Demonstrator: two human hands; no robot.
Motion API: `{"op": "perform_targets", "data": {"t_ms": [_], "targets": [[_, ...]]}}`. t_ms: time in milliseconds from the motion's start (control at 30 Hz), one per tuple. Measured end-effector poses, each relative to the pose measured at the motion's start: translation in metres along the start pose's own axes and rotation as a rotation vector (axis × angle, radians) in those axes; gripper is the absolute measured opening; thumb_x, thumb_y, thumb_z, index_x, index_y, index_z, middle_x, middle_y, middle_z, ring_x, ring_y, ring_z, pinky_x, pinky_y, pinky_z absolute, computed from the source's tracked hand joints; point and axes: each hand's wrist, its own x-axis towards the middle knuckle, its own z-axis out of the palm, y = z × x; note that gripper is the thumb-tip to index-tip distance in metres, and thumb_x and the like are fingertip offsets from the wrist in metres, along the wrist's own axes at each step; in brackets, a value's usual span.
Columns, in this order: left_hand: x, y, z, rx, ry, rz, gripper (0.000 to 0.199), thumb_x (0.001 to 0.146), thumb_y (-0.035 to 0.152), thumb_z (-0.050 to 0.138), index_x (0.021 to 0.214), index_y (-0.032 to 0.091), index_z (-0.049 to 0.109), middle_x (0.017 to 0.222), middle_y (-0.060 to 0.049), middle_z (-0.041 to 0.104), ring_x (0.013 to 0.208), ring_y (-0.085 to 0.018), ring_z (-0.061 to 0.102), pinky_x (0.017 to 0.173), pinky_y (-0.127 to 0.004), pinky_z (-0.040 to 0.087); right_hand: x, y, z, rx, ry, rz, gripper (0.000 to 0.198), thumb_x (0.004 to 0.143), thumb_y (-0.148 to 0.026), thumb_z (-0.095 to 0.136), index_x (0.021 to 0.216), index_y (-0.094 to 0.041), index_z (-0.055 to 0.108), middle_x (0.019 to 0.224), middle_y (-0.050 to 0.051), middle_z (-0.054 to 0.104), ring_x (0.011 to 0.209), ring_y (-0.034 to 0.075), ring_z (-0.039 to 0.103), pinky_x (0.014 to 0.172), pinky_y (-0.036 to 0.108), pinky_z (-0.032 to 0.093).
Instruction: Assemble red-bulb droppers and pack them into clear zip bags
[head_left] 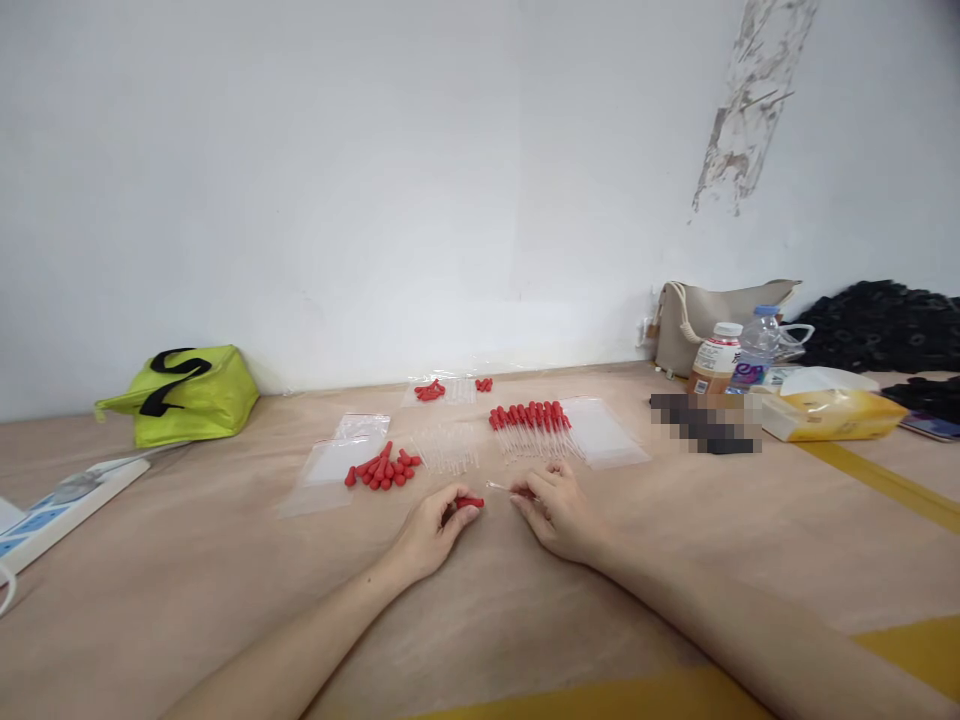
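The landmark is a neat row of slender clear tubes with red rubbery bulbs on their far ends (531, 418), lying on a brown-covered table (480, 620). Nearer the person than the row and to its left, the left hand (439, 522) has thumb and fingers closed on a single red bottle-shaped bulb (469, 502), whose narrow end points right. Just in front of the row, the right hand (555, 508) pinches one thin clear tube (498, 486), its free end near that bulb but apart from it; the tube is probably plastic, though it shows too small to be sure. Left of the row lies a loose spread of clear tubes (448, 448), and farther left a heap of red bulbs (384, 468) beside a flat, see-through plastic bag (330, 475). Another flat pale plastic bag (609, 435) lies against the row's right side. Beyond the row and to its left, more red bulbs (430, 391) lie near the white wall (390, 200). Well to the row's right sits a yellow tissue pack (840, 412); far to its left, a lime-green bag with a black strap (202, 400).
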Motion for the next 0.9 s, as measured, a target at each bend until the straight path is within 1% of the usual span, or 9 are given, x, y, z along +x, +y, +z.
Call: {"op": "perform_targets", "data": {"t_ms": [133, 300, 467, 633, 733, 900], "targets": [[-0.001, 0.001, -0.002, -0.026, -0.002, 0.009, 0.018, 0.087, 0.03, 0.042, 0.09, 0.019, 0.056, 0.083, 0.0, 0.061, 0.076, -0.015, 0.055, 0.069, -0.024, 0.041, -0.001, 0.0, 0.0, -0.008, -0.026, -0.029, 0.01, 0.084, -0.02, 0.043, 0.084, -0.017, 0.052, 0.077, 0.002, 0.062, 0.067, 0.012, 0.052, 0.075, 0.031, 0.026], [-0.001, 0.002, -0.002, -0.024, -0.02, 0.014, 0.019, 0.087, 0.031, 0.041, 0.088, 0.018, 0.055, 0.08, 0.0, 0.06, 0.073, -0.014, 0.055, 0.067, -0.024, 0.041, -0.002, 0.001, 0.001, -0.012, -0.063, -0.053, 0.01, 0.084, -0.02, 0.043, 0.084, -0.017, 0.053, 0.076, 0.002, 0.061, 0.067, 0.011, 0.051, 0.076, 0.031, 0.026], [0.0, 0.005, -0.001, -0.084, -0.018, 0.026, 0.02, 0.088, 0.03, 0.04, 0.087, 0.017, 0.055, 0.079, 0.0, 0.059, 0.073, -0.014, 0.054, 0.068, -0.023, 0.041, -0.002, 0.0, 0.002, -0.046, -0.086, -0.09, 0.013, 0.084, -0.019, 0.042, 0.08, -0.017, 0.054, 0.073, 0.002, 0.058, 0.068, 0.012, 0.049, 0.075, 0.03, 0.026], [0.0, 0.006, -0.003, -0.105, -0.069, 0.044, 0.021, 0.088, 0.029, 0.04, 0.088, 0.017, 0.057, 0.079, -0.001, 0.061, 0.073, -0.014, 0.054, 0.068, -0.021, 0.041, 0.001, 0.004, 0.003, -0.03, -0.111, -0.12, 0.016, 0.085, -0.017, 0.04, 0.082, -0.018, 0.056, 0.077, 0.002, 0.059, 0.071, 0.011, 0.05, 0.074, 0.03, 0.025], [-0.002, 0.007, -0.003, -0.072, -0.093, 0.053, 0.021, 0.088, 0.027, 0.04, 0.086, 0.017, 0.058, 0.077, 0.0, 0.061, 0.072, -0.013, 0.055, 0.066, -0.021, 0.041, 0.003, 0.01, 0.003, -0.025, -0.125, -0.17, 0.016, 0.085, -0.017, 0.041, 0.086, -0.02, 0.057, 0.08, 0.002, 0.06, 0.071, 0.011, 0.05, 0.074, 0.031, 0.024], [-0.003, 0.006, -0.001, 0.062, -0.056, 0.115, 0.02, 0.088, 0.025, 0.041, 0.084, 0.018, 0.06, 0.078, -0.001, 0.062, 0.073, -0.014, 0.056, 0.068, -0.022, 0.041, 0.004, 0.014, 0.004, -0.089, -0.111, -0.2, 0.021, 0.083, -0.011, 0.041, 0.084, -0.02, 0.059, 0.08, 0.001, 0.061, 0.067, 0.01, 0.048, 0.072, 0.031, 0.022]]}}
